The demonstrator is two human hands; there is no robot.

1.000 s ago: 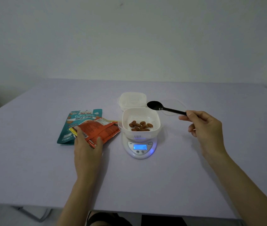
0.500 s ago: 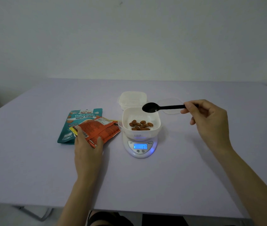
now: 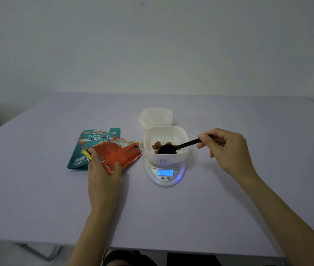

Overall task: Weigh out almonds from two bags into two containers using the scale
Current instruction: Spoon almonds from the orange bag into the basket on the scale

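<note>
A white container [image 3: 183, 135] with several almonds [image 3: 157, 145] stands on the white scale [image 3: 165, 174], whose blue display is lit. My right hand [image 3: 227, 150] pinches the handle of a black spoon [image 3: 173, 147], and the spoon's bowl is down inside the container among the almonds. My left hand [image 3: 104, 175] holds the near end of an orange almond bag [image 3: 117, 153], which lies partly on a teal almond bag [image 3: 87, 143]. A second white container [image 3: 157, 117] sits just behind the scale.
A clear lid [image 3: 202, 121] lies on the table behind my right hand. The lavender table [image 3: 37, 189] ends at a near edge just above my lap, and a pale wall rises beyond its far edge.
My right hand moved left and tipped down, bringing the spoon from above the container's far right into the container. The scale reading changed. My left hand stayed on the orange bag.
</note>
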